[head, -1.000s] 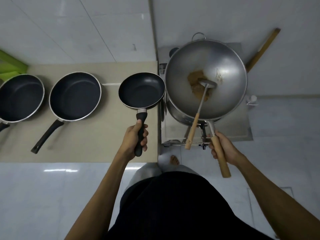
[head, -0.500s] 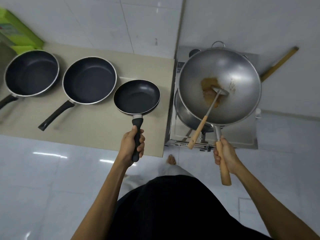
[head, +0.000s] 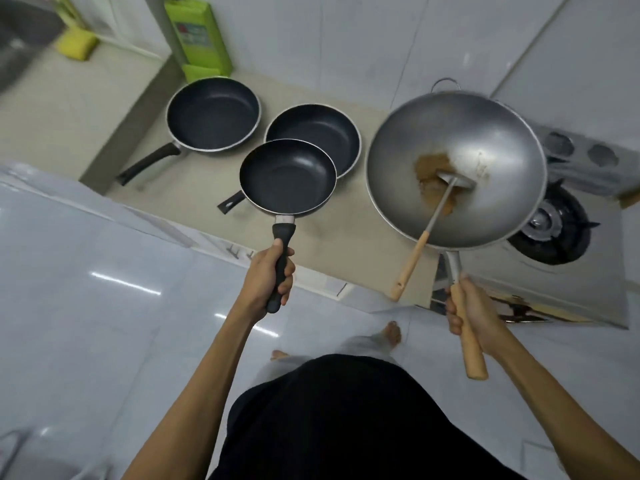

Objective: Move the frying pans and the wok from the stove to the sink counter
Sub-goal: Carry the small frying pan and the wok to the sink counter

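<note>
Black plastic fills the left hand [head: 268, 277], which is wrapped tight around the handle of the small frying pan [head: 287, 176]; the pan is lifted, its dark non-stick bowl reaching toward twelve o'clock from the fist. Behind it, partly covered by its rim, the middle frying pan [head: 320, 131] sits on the beige counter [head: 104, 109], its black handle tip poking out at eight o'clock. Further round at ten o'clock the large frying pan [head: 213, 114] rests on the same counter, handle trailing toward seven.

The right hand [head: 474, 315] is closed around the pale wooden handle of the steel wok [head: 457, 168], held up in the air with the bowl at twelve o'clock from the fist. Inside the wok lie a brown patch of residue [head: 433, 173] and a metal spatula [head: 429, 223], whose wooden grip overhangs the rim at seven o'clock.

At three o'clock from the wok, the gas stove [head: 568, 271] shows a bare burner [head: 554, 226]. A green container [head: 199, 32] stands at the wall at twelve o'clock of the large pan, with a yellow sponge [head: 76, 46] far out at ten beside the sink [head: 20, 32]. Bare feet [head: 391, 334] show on the white tiled floor [head: 104, 323].
</note>
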A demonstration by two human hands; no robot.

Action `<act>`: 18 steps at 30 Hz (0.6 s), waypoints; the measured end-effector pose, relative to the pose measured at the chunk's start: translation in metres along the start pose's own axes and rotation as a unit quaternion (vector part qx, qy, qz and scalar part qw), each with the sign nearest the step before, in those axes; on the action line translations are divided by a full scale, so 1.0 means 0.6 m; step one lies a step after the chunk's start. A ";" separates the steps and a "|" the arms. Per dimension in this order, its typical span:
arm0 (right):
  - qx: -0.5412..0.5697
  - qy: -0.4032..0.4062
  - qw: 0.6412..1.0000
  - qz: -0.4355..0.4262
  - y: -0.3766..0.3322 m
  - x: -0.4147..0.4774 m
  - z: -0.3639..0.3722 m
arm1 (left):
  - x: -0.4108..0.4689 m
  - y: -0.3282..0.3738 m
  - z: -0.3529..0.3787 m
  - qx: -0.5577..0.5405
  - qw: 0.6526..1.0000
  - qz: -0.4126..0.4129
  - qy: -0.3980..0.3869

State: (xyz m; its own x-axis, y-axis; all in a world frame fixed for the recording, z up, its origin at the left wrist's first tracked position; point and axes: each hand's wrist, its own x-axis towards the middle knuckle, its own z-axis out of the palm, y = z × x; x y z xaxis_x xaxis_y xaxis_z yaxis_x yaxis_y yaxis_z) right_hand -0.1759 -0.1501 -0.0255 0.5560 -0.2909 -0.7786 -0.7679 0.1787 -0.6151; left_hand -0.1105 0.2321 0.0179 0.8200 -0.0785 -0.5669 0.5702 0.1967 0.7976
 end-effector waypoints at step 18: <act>-0.160 -0.175 0.967 -0.091 -0.134 -0.088 0.639 | -0.049 0.138 -0.541 -0.107 0.973 0.078 0.191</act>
State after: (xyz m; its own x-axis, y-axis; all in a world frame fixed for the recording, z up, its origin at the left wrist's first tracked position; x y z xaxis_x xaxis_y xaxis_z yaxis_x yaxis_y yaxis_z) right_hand -0.0214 0.2111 0.0174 0.7221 0.0548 -0.6897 -0.6752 -0.1615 -0.7198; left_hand -0.1034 0.5679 0.0337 0.7939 0.3302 -0.5106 0.3836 0.3796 0.8419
